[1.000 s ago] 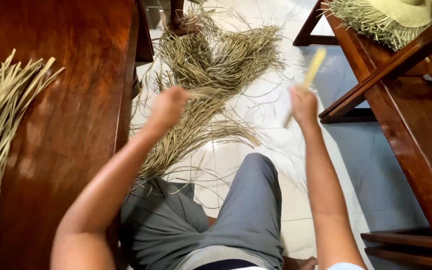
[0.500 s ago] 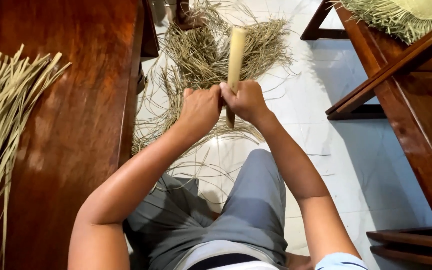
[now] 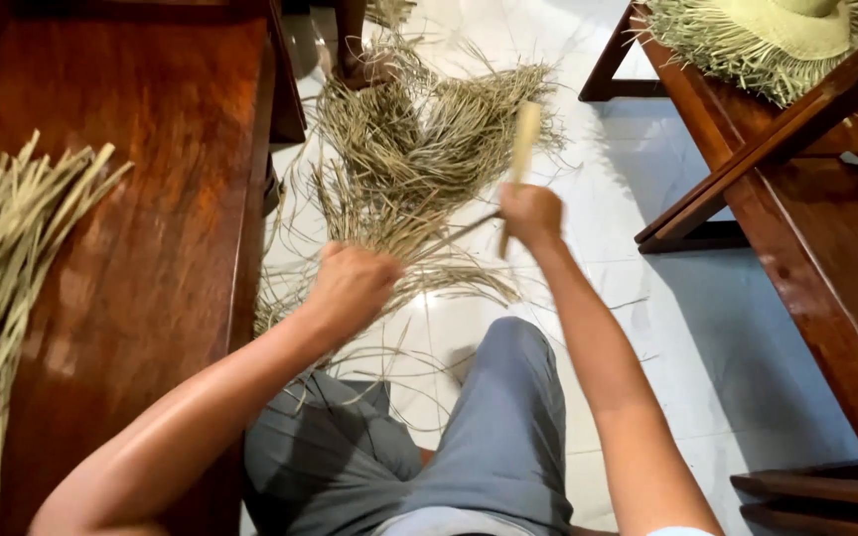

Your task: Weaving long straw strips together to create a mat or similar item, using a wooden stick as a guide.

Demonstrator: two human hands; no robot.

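Note:
My right hand (image 3: 531, 212) grips a pale yellow flat stick (image 3: 523, 139) that points up and away from me. A thin straw strand (image 3: 459, 231) runs from that stick down to my left hand (image 3: 353, 286), whose closed fingers pinch its other end. Both hands hover over a heap of dry straw fibres (image 3: 419, 149) lying on the white tiled floor, above my grey-trousered knee (image 3: 508, 377).
A dark wooden table (image 3: 141, 199) on the left bears a bundle of flat pale straw strips (image 3: 2, 258). At right stands dark wooden furniture (image 3: 806, 199) with a woven straw hat with frayed rim (image 3: 777, 35) on top. White floor tiles (image 3: 707, 337) lie between.
My hands, joined on the stick half a second ago, have drawn apart: the left went down and left, pulling a strand off, the right moved slightly right with the stick.

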